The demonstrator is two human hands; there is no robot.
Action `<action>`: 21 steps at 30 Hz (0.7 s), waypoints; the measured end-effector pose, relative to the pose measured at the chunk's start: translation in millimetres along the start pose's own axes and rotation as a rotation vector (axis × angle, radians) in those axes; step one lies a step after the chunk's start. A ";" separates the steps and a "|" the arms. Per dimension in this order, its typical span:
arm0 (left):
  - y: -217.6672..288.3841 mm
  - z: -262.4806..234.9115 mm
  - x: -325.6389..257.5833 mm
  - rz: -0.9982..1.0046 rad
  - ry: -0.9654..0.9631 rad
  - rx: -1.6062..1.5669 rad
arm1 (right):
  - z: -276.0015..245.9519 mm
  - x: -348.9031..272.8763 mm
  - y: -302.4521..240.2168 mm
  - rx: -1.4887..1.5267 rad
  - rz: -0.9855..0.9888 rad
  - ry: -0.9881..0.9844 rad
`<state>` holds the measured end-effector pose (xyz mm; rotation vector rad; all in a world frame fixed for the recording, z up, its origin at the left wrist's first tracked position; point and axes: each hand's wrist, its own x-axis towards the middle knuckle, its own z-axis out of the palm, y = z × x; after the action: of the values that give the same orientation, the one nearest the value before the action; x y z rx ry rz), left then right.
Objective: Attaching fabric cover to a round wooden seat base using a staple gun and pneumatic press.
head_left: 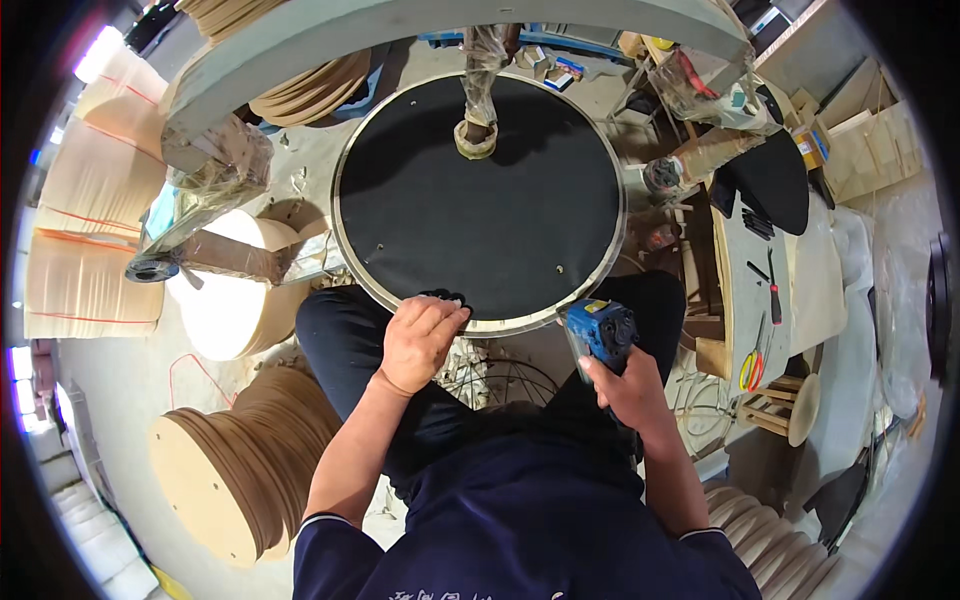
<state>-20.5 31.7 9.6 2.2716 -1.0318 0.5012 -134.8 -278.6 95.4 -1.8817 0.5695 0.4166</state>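
A seated worker's left hand (420, 340) presses curled fingers on the near rim of a round black panel (480, 195), seemingly stiff, heavy and best gripped by its edge, while the right hand (630, 388) clasps a blue power tool (600, 330).

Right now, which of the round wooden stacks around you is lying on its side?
The brown disc stack at lower left, beside your left arm. Its discs stand on edge, the flat face turned sideways; the pale stack above it lies flat, top face up.
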 end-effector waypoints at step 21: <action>28.9 11.7 -17.3 -0.011 -0.133 0.075 | -36.0 18.0 -16.3 0.011 -0.013 0.040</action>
<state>-52.6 18.4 1.5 2.4029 -1.0808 0.3950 -110.1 -310.5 111.3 -1.8858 0.5843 0.3674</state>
